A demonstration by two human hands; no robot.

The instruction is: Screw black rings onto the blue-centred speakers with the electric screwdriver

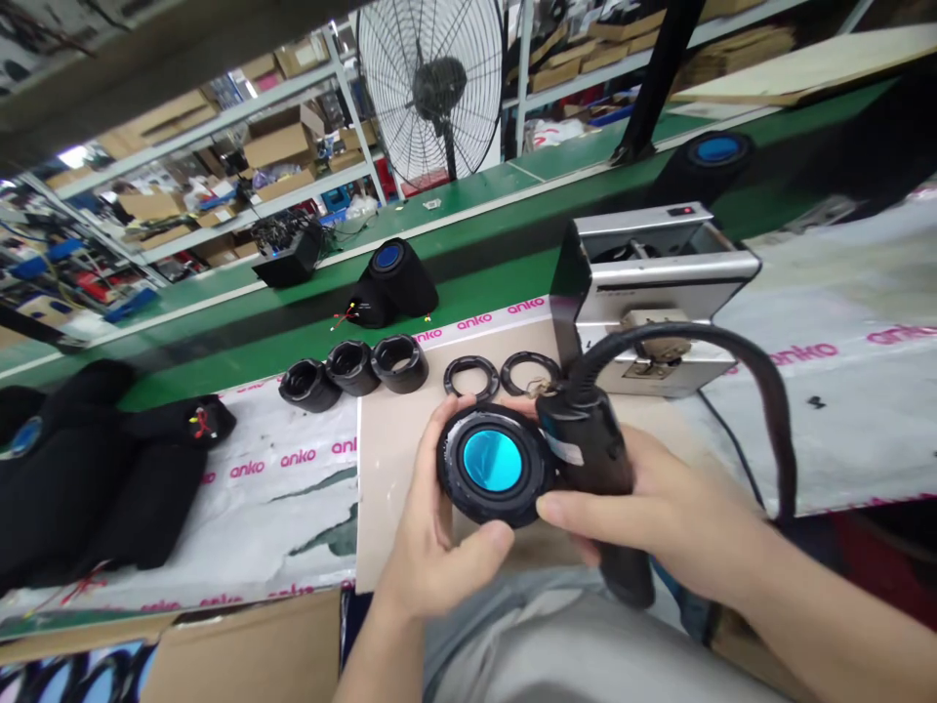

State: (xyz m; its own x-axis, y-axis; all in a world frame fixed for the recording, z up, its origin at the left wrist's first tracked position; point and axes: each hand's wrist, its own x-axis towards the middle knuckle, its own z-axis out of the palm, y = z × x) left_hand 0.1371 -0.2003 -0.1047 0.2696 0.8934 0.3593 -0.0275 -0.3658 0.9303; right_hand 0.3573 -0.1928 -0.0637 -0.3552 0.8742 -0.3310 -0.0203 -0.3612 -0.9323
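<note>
In front of me my left hand (439, 547) grips a round black speaker (494, 462) with a shiny blue centre, thumb at the lower rim and fingers behind it. My right hand (644, 503) is wrapped round a black hand tool (590, 444) with a thick black hose (732, 342) arching from its top. The right thumb tip touches or nearly touches the speaker's right edge. The tool's nose is close to the upper right rim. Two black rings (470, 378) lie just beyond the speaker. Several short black cylinders (399, 363) stand to their left.
A silver metal box (659, 293) stands behind my right hand. Black fabric-covered speaker tubes (402, 278) sit on the green bench, with more (132, 478) at the left. A cardboard box (249, 649) is at lower left. A fan (435, 88) and shelves are behind.
</note>
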